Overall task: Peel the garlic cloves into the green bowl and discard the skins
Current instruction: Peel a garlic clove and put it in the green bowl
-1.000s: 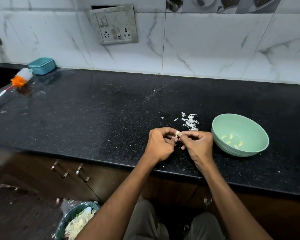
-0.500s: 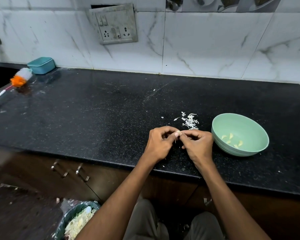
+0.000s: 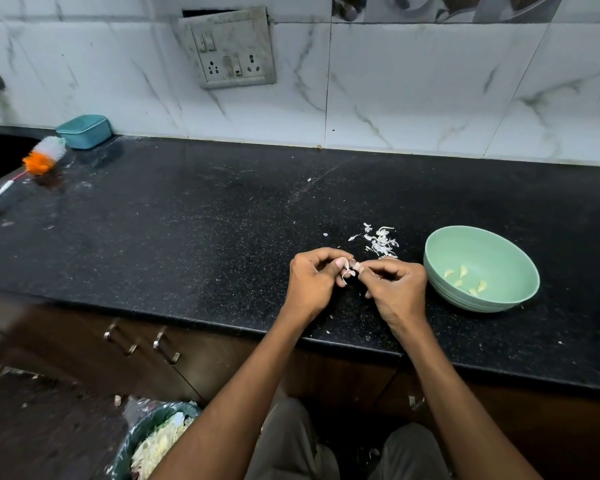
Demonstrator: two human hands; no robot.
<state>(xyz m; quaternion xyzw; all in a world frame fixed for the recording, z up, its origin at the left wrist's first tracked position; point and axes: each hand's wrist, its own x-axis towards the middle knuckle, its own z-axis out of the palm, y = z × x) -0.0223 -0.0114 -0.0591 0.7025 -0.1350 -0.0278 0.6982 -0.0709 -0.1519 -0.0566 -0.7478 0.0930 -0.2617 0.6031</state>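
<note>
Evenly but dimly lit from above, with soft sheen on the speckled black stone countertop [image 3: 194, 216], motion blur at the left edge, wide-angle bending toward the corners.

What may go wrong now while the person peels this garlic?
The garlic clove is pinched between left hand and right hand near the counter edge; it might slip to the floor. Loose skins lie beside the green bowl and might drift in.

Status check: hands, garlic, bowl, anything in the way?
Left hand and right hand both pinching one garlic clove, skin partly off. Green bowl holds a few peeled cloves. Loose skins on counter; path to bowl clear.
</note>
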